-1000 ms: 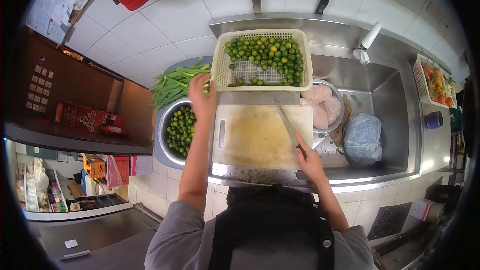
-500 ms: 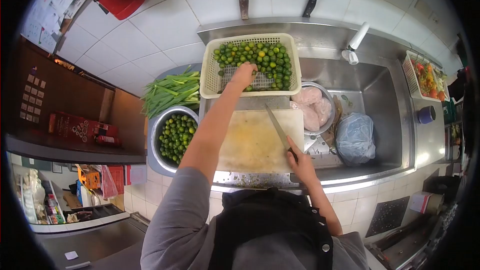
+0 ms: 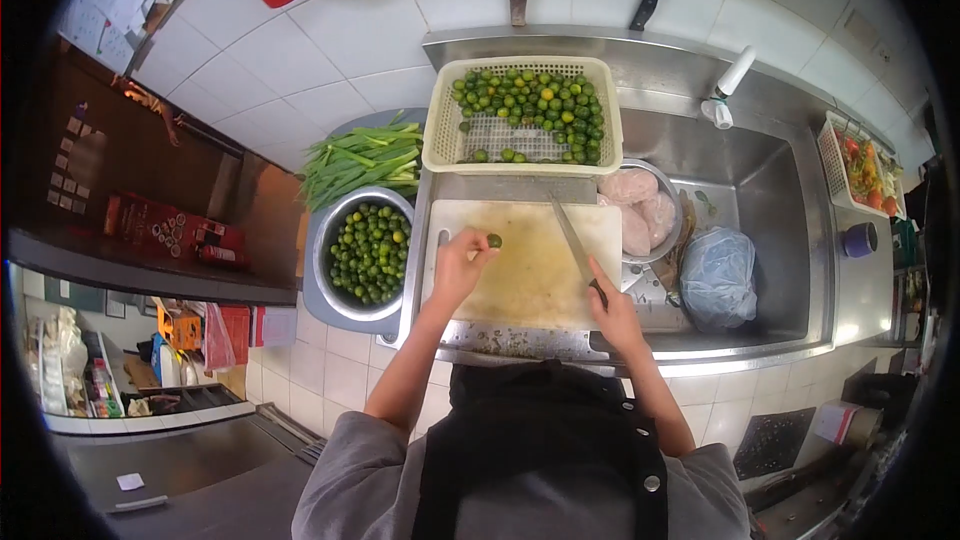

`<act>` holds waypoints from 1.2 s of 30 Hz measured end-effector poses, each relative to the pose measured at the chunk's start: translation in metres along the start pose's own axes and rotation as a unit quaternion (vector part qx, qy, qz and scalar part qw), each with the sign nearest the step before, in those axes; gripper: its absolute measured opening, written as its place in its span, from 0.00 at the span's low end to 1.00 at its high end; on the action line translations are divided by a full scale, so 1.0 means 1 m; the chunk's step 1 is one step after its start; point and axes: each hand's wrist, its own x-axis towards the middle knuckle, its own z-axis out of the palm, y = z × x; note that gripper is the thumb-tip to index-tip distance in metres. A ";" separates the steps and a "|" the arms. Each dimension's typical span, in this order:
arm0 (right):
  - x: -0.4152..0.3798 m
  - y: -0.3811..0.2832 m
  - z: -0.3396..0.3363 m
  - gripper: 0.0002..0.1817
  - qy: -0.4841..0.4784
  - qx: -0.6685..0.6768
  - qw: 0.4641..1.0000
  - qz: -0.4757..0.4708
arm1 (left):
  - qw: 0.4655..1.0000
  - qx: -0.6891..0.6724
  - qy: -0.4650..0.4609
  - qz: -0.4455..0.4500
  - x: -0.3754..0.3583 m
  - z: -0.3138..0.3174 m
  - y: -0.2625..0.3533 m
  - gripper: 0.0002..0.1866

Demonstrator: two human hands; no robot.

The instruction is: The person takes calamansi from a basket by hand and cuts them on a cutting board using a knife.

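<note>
My left hand [image 3: 461, 265] pinches a small green citrus fruit [image 3: 494, 240] over the left part of the white cutting board [image 3: 530, 285]. In my right hand [image 3: 615, 318] is the dark handle of a knife [image 3: 577, 244], its blade pointing up and left over the board's right side. Behind the board stands a cream perforated basket [image 3: 432, 145] with many green citrus fruits [image 3: 550, 100], a few yellowish. A steel bowl [image 3: 323, 258] full of the same fruits sits left of the board.
Long green leaves [image 3: 360, 162] lie behind the steel bowl. Right of the board, a bowl of pale meat [image 3: 638, 210] and a tied plastic bag [image 3: 718, 278] sit in the sink [image 3: 770, 200]. Farther right are a vegetable basket [image 3: 832, 165] and a purple cup [image 3: 858, 239].
My left hand has come from the basket back to the board with one fruit. My right hand still holds the knife. The view has shifted slightly.
</note>
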 end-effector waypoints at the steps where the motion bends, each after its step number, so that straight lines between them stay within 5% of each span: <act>1: -0.001 -0.002 0.000 0.34 0.005 -0.011 1.000 -0.010 | 1.000 0.010 0.006 -0.026 -0.011 0.000 -0.002 0.12; 6: -0.006 -0.014 0.001 0.34 -0.031 -0.042 0.998 0.031 | 0.998 -0.004 0.022 -0.055 -0.039 0.001 -0.008 0.12; 9: -0.010 -0.013 0.017 0.34 -0.008 -0.011 0.999 -0.050 | 0.996 0.007 0.040 -0.078 -0.044 0.003 -0.001 0.12; 21: -0.016 -0.010 0.040 0.33 -0.040 0.025 0.996 -0.074 | 0.997 0.052 0.016 -0.047 -0.042 0.017 -0.012 0.11; 26: -0.018 -0.009 0.040 0.33 -0.052 0.010 0.996 -0.074 | 0.989 0.144 -0.022 0.031 -0.036 0.020 -0.009 0.15; 36: -0.027 -0.027 0.040 0.32 -0.071 -0.011 0.995 -0.075 | 0.997 0.058 0.052 -0.001 -0.043 0.049 -0.035 0.15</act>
